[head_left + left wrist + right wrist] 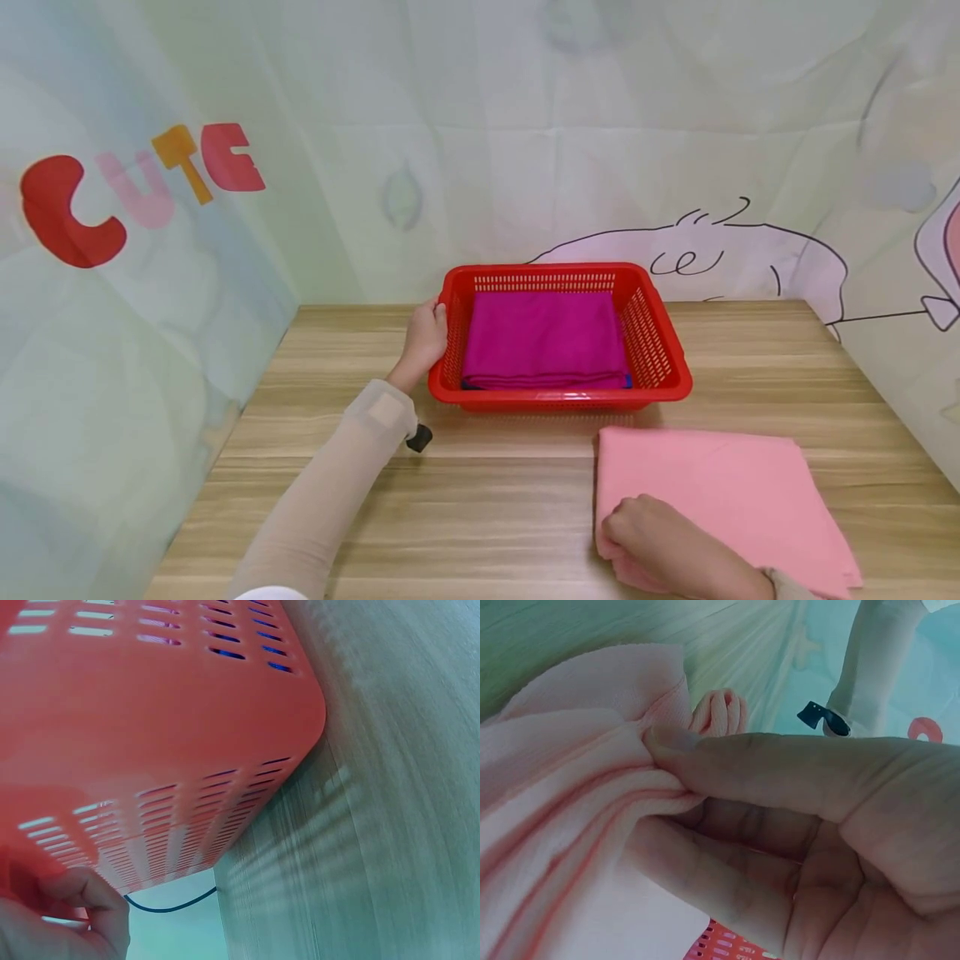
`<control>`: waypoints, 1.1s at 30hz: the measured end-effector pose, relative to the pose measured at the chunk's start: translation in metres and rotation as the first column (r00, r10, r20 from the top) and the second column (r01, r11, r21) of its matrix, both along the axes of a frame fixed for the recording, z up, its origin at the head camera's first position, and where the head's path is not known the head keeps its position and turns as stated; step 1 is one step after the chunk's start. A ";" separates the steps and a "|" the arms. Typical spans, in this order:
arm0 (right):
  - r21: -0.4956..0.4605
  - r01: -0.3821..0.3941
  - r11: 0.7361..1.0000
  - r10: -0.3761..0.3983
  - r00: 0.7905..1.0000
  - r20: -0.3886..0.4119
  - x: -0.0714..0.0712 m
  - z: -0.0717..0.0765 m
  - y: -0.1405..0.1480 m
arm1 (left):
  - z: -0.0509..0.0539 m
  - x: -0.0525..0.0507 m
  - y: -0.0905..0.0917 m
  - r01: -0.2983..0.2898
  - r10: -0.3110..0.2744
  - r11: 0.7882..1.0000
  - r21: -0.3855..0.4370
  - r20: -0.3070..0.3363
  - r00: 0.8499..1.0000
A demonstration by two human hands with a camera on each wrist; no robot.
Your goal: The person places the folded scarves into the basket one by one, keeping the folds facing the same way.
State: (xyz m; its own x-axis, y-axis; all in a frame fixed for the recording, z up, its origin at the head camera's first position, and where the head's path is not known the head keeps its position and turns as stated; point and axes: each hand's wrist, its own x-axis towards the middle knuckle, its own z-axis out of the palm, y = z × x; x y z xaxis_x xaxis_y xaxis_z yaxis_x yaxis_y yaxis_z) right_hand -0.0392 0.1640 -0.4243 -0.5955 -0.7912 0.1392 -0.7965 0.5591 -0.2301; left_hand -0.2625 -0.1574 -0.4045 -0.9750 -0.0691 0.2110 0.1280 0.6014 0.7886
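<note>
A red plastic basket (562, 402) with slotted walls stands near the back of the table. Inside it lies a folded magenta cloth (543, 337), with a bit of blue showing beneath. My left hand (426, 337) grips the basket's left rim; in the left wrist view the curled fingers (94, 900) are at the rim beside the slotted wall. A folded pink cloth (720, 483) lies at the front right. My right hand (667, 542) pinches its left front edge, and the right wrist view shows several fabric layers (592, 802) between thumb and fingers.
The wooden table (480, 500) meets a printed curtain (420, 167) at the back and sides. Coloured letters decorate the curtain at left. A small black piece (419, 438) hangs from the left sleeve's cuff.
</note>
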 end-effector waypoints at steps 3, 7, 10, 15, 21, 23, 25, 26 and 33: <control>0.011 0.018 1.000 -0.018 1.000 0.024 0.001 0.000 -0.003 | 0.000 0.000 0.000 -0.002 0.002 1.000 0.002 0.002 1.000; 0.019 0.031 0.999 -0.032 0.998 0.053 0.001 -0.001 -0.006 | 0.000 0.001 0.001 -0.006 0.006 1.000 0.008 0.009 1.000; 0.025 0.026 0.999 -0.027 0.999 0.047 0.000 -0.002 -0.007 | 0.000 0.001 0.001 -0.011 0.011 1.000 0.009 0.010 1.000; 0.030 0.025 0.999 -0.026 0.999 0.043 0.000 -0.001 -0.011 | 0.000 0.001 0.001 -0.014 0.014 1.000 0.012 0.001 1.000; 0.034 0.027 0.999 -0.029 0.999 0.045 0.001 0.001 -0.014 | 0.001 0.001 0.001 -0.011 0.011 1.000 0.015 0.009 1.000; 0.054 0.030 0.998 -0.033 0.998 0.052 0.001 0.000 -0.015 | 0.001 0.001 0.001 -0.009 0.009 1.000 0.017 0.013 1.000; 0.070 0.034 0.997 -0.038 0.998 0.057 0.001 0.000 -0.017 | 0.000 0.001 0.000 -0.008 0.008 1.000 0.017 0.014 1.000; 0.077 0.038 0.996 -0.043 0.997 0.064 0.001 0.000 -0.018 | 0.000 0.001 0.000 -0.007 0.007 1.000 0.017 0.016 1.000; 0.127 0.039 0.991 -0.050 0.995 0.090 0.001 0.000 -0.024 | 0.000 0.001 0.001 -0.002 0.002 1.000 0.016 0.011 1.000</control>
State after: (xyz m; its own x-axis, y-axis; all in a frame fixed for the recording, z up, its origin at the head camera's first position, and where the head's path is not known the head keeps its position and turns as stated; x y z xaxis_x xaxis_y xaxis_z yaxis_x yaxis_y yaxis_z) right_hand -0.0386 0.1403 -0.4240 -0.6363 -0.7713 -0.0167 -0.7486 0.6225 -0.2284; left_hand -0.2610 -0.1568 -0.4040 -0.9771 -0.0748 0.1990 0.1178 0.5886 0.7998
